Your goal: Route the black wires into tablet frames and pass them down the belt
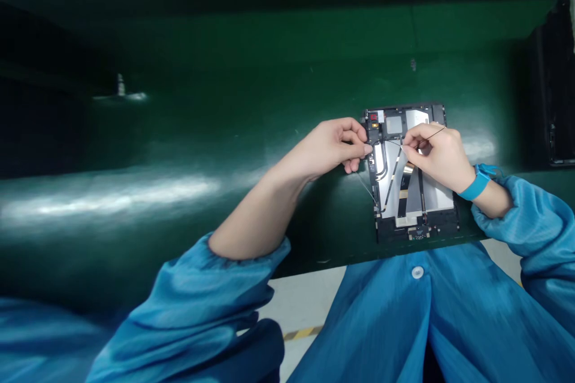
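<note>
Bare hands [386, 146] on one tablet chassis [411, 173]

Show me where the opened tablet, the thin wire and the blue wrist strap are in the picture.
opened tablet [438, 197]: head view, on its silver inner plate.
thin wire [433, 132]: head view, on the dark stretch past the right hand's fingers.
blue wrist strap [475, 185]: head view, on the band around the right wrist.

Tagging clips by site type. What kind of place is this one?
Most likely an electronics assembly or repair line. An opened tablet with bare internals lies on a green work surface; the person wears a blue smock and a blue wrist strap, and both hands handle a thin cable.
</note>
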A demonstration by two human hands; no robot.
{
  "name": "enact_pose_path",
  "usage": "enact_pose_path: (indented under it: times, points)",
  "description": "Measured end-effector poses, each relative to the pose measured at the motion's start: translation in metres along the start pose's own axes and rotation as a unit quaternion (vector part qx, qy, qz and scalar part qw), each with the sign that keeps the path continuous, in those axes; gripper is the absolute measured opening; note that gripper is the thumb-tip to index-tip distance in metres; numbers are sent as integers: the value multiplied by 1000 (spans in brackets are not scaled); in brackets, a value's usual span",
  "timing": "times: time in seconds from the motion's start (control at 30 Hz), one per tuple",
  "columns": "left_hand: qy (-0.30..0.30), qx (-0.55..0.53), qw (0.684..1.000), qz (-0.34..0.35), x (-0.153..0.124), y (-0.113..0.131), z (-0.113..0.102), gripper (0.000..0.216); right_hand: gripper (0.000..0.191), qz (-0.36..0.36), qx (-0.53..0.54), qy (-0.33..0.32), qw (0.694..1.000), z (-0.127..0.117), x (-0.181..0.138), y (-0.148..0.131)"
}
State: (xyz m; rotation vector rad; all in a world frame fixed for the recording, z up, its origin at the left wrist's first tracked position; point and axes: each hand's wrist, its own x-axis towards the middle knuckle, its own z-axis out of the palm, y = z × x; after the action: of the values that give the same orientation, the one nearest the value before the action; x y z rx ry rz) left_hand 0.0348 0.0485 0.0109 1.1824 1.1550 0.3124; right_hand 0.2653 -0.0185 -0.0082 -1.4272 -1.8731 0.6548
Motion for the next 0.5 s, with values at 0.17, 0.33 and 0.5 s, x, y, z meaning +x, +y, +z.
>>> enact_pose_path:
  times: [0.17,0.33,0.5]
  points:
    - [31,-47,998,-6,-1,-5,8,26,16,-11,7,-3,1000,-1,1,0]
    - [84,-48,995,-16,-4,-5,18,22,17,12,5,-32,999,-4,3,0]
    - [80,131,987,50,-6,8,10,9,18,17,7,-45,999,-5,4,1]
